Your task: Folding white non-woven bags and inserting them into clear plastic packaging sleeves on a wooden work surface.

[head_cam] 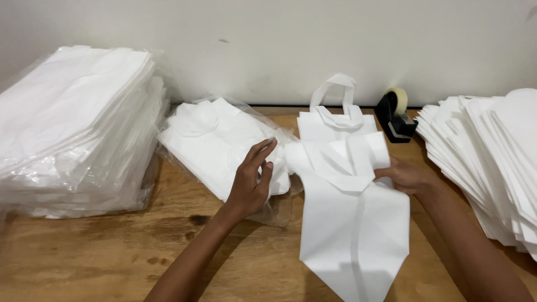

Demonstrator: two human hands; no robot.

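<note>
- While you work at the wooden table (112, 257), a tall stack of wrapped white bags (78, 128) sits far left.
- Your right hand (405, 176) pinches the folded white fabric bag (352, 223) lying at centre.
- Your left hand (251, 182), fingers loosely open, touches the bag's fold, gripping nothing.
- A black tape dispenser (396, 117) stands by the wall.

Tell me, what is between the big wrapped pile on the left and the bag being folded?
The head view shows a smaller plastic-wrapped pack of white bags there, with the left hand resting against it.
</note>
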